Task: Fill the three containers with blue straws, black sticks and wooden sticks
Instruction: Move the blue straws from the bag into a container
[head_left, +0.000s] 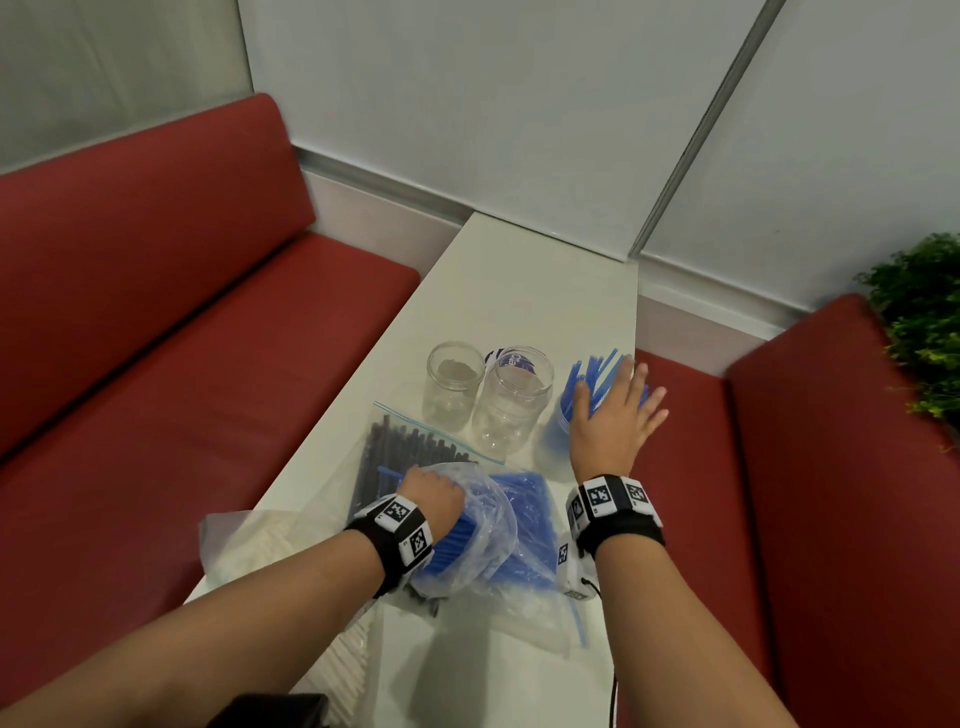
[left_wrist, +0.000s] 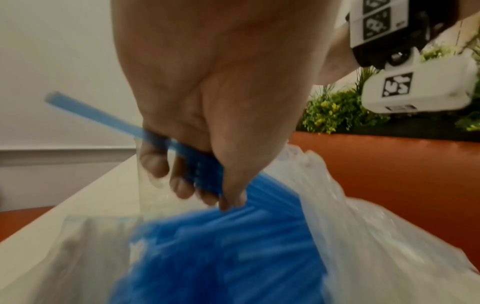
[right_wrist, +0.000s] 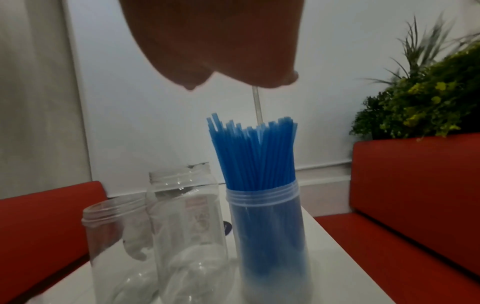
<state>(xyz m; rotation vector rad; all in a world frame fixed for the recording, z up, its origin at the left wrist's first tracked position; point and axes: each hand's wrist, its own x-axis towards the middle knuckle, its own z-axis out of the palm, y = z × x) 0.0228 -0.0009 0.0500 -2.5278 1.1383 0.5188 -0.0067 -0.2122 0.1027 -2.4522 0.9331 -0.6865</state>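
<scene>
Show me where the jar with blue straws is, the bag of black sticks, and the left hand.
jar with blue straws (right_wrist: 267, 232), right wrist view, on its clear side wall.
bag of black sticks (head_left: 410, 441), head view, on the dark sticks inside the plastic.
left hand (head_left: 431, 491), head view, on the back of the hand.

The head camera is looking down over the white rectangular table (head_left: 519, 291); both wrist cameras are hovering close above it, sharing its surface.

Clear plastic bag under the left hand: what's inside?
The clear plastic bag holds loose blue straws; the left hand grips a bunch inside it. Its bottom is covered by straws, unseen.
</scene>
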